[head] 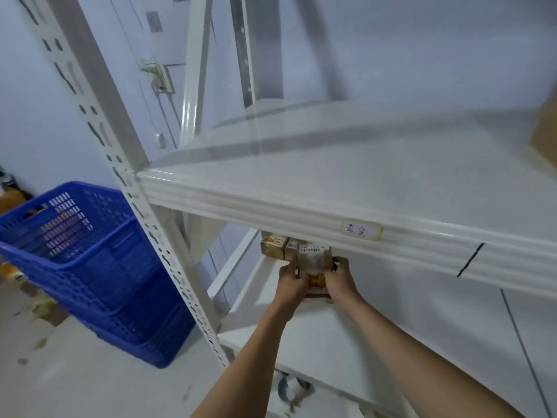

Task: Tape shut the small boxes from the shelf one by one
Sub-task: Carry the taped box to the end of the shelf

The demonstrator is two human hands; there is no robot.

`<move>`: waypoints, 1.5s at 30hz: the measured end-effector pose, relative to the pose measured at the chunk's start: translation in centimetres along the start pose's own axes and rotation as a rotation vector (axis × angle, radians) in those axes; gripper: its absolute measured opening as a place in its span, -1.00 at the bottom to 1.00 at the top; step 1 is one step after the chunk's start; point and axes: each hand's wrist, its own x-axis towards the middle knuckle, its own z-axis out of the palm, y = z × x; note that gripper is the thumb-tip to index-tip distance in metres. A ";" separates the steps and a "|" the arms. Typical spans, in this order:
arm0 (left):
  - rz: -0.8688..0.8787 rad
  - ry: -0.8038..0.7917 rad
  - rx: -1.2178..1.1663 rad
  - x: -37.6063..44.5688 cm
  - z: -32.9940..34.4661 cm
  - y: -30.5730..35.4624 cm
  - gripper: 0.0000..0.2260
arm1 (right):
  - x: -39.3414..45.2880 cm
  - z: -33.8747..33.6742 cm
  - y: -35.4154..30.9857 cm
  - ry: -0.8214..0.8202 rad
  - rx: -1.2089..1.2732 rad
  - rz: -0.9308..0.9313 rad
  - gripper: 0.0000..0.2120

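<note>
Small box (314, 267) | gripped between left hand (291, 279), right hand (337, 277) (2 sides)

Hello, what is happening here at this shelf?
A person is reaching into the lower level of a white metal shelf. The left hand and the right hand both grip one small box with a barcode label. More small boxes stand behind it. A blue plastic crate sits on the floor to the left.
</note>
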 end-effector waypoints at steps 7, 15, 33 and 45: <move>0.027 -0.321 0.203 0.8 -0.7 -3.5 -0.13 | -0.9 1.5 2.5 0.154 -0.073 0.215 -0.71; 0.313 -0.529 0.862 2.2 -0.6 -8.4 -0.24 | -1.6 1.8 4.6 -0.026 -0.254 0.254 -0.30; 0.576 -0.367 1.172 3.7 -1.2 -10.3 -0.43 | -1.5 2.3 8.3 -0.053 -1.018 -0.180 -0.38; 0.598 -0.256 1.254 11.9 1.2 -9.1 -0.37 | 7.1 1.8 6.0 -0.016 -1.061 -0.162 -0.34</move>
